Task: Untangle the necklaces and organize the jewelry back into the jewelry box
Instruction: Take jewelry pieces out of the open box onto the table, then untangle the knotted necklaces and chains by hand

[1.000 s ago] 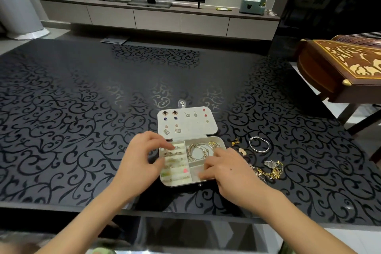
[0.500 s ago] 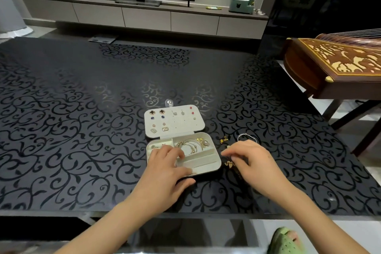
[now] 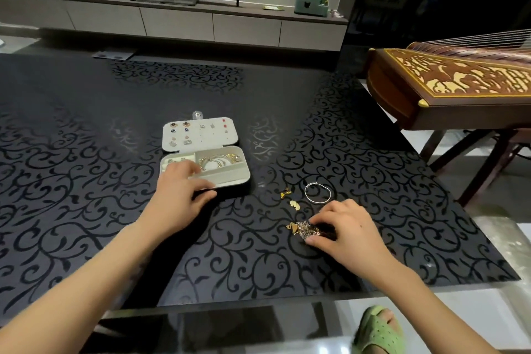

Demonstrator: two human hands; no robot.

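Observation:
A white jewelry box [image 3: 230, 178] lies open on the black patterned table [image 3: 86, 152], its lid panel dotted with earrings and gold bangles in the back compartment. My left hand [image 3: 179, 195] rests on the box's front left corner, fingers over the ring slots, thumb along the front edge. To the right, my right hand [image 3: 349, 228] pinches a tangled heap of gold and silver necklaces [image 3: 304, 228] on the table. A silver bangle [image 3: 318, 194] and two small gold pieces [image 3: 290, 200] lie just beyond that hand.
A carved wooden zither [image 3: 448, 89] on a stand juts in at the right, past the table's edge. A TV console [image 3: 201, 20] with a tissue box runs along the far wall. A foot in a green slipper [image 3: 379, 330] shows below the near edge.
My right hand left the box and moved right and nearer to me, onto the tangled necklaces. My left hand slid from the ring slots toward the box's front left corner.

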